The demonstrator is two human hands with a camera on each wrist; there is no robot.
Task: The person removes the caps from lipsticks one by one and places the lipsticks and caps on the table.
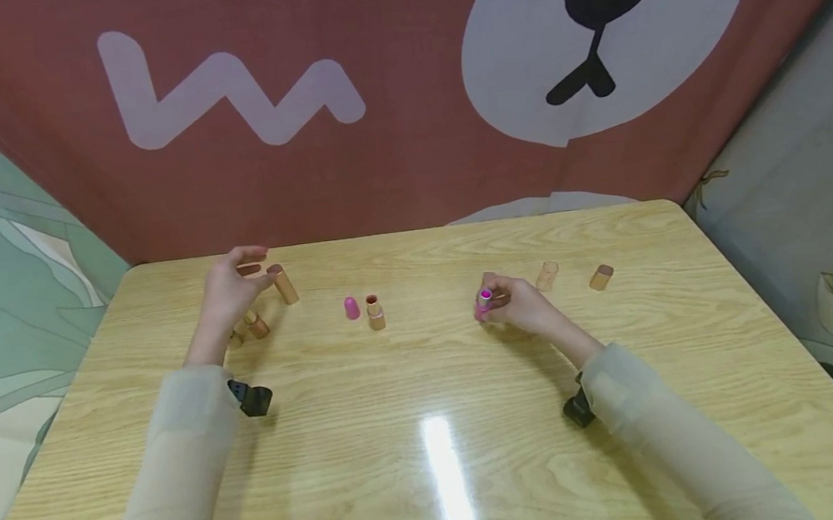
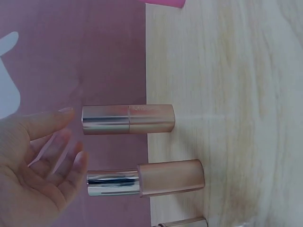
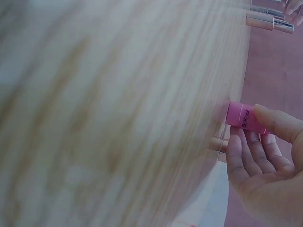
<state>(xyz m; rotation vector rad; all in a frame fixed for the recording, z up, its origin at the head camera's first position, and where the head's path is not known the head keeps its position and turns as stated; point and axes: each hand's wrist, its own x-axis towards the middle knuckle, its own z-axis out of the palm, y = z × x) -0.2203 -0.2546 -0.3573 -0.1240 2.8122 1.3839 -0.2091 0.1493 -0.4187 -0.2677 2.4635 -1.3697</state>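
Observation:
My right hand (image 1: 519, 307) pinches a pink lipstick tube (image 3: 244, 117) between thumb and fingers; it stands upright, its uncapped top facing up in the head view. At the far left, my left hand (image 1: 229, 289) has loosely bent fingers beside an upright capped rose-gold lipstick (image 2: 128, 119). A small gap shows between fingertips and lipstick in the left wrist view. Near that hand stands a second lipstick (image 2: 170, 178) with a shiny gold collar and no cap; a third tube (image 2: 187, 222) is mostly cut off by the frame.
A pink cap (image 1: 352, 308) and an uncapped gold lipstick (image 1: 376, 314) stand left of centre. On the right are a see-through cap (image 1: 547, 276) and a rose-gold cap (image 1: 602, 277). The wooden table (image 1: 359, 450) ends at a printed cloth backdrop (image 1: 408, 169).

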